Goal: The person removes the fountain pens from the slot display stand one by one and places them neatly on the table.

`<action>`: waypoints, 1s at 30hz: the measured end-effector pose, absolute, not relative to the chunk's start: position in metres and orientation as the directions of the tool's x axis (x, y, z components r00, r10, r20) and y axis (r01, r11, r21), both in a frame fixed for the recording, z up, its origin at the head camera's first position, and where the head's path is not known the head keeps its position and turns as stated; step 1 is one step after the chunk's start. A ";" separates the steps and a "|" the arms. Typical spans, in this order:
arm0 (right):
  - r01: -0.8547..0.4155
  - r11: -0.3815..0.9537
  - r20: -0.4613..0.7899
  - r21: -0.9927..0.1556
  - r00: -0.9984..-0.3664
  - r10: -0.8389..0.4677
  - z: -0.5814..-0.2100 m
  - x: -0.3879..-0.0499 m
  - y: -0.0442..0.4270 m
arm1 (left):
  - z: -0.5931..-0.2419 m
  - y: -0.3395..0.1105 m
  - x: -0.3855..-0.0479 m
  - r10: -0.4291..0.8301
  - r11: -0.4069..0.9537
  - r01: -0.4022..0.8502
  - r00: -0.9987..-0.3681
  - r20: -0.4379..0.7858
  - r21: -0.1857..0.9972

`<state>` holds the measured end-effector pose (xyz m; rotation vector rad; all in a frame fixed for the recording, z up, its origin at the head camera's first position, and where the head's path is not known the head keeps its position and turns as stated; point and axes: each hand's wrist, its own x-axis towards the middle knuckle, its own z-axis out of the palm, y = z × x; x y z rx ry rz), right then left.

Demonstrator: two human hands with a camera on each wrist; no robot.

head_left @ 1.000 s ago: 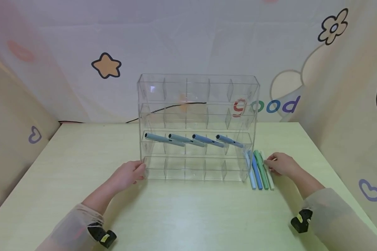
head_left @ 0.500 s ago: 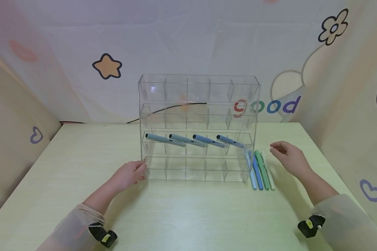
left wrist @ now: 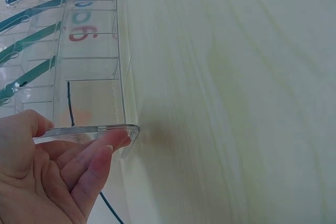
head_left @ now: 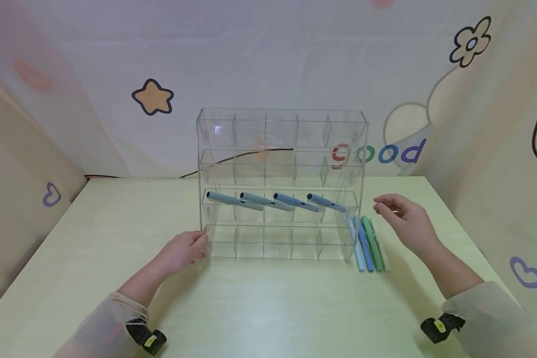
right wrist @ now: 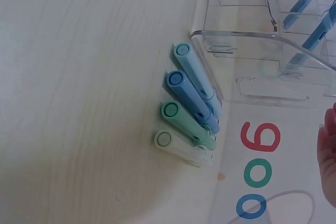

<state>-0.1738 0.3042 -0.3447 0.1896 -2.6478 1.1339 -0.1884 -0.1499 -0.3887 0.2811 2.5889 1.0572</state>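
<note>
A clear acrylic display rack (head_left: 277, 233) with divided tiers stands on the table. My left hand (head_left: 185, 248) grips its lower left side; in the left wrist view the thumb and the fingers (left wrist: 89, 174) lie on opposite faces of the side panel. Several bluish pens (head_left: 294, 200) slant across the third tier from the top. To the right of the rack lie a light blue pen (right wrist: 194, 69), a blue pen (right wrist: 190, 97), a green pen (right wrist: 186, 123) and a pale green pen (right wrist: 181, 148), side by side. Above and right of them hovers my right hand (head_left: 409, 223), fingers loosely bent, holding nothing visible.
The pale wooden table (head_left: 268, 308) reaches back to a printed cloth backdrop (head_left: 268, 59), with similar cloth along both sides. The rack's right side stands close beside the light blue pen.
My right hand has left the pale green pen, rising and drawing away, then shifting slightly back left toward the rack. The left hand and the pens stay in place.
</note>
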 end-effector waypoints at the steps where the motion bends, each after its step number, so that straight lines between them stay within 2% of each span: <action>1: -0.222 0.686 0.289 -0.693 -0.957 -0.017 -0.343 -0.173 0.302 | -0.389 -0.150 -0.188 0.302 0.704 0.058 -0.926 -0.224 0.707; 6: -0.244 0.686 0.324 -0.686 -0.946 -0.013 -0.337 -0.171 0.292 | -0.390 -0.150 -0.189 0.305 0.702 0.062 -0.926 -0.221 0.709; 15: -0.354 0.683 0.413 -0.639 -0.907 -0.084 -0.333 -0.172 0.271 | -0.390 -0.150 -0.188 0.295 0.707 0.053 -0.929 -0.226 0.705; 25: -0.464 0.658 0.438 -0.593 -0.872 -0.220 -0.333 -0.183 0.245 | -0.389 -0.148 -0.186 0.285 0.709 0.034 -0.927 -0.243 0.704; 30: -0.450 0.652 0.373 -0.610 -0.889 -0.265 -0.335 -0.188 0.232 | -0.388 -0.148 -0.186 0.278 0.717 0.022 -0.925 -0.257 0.697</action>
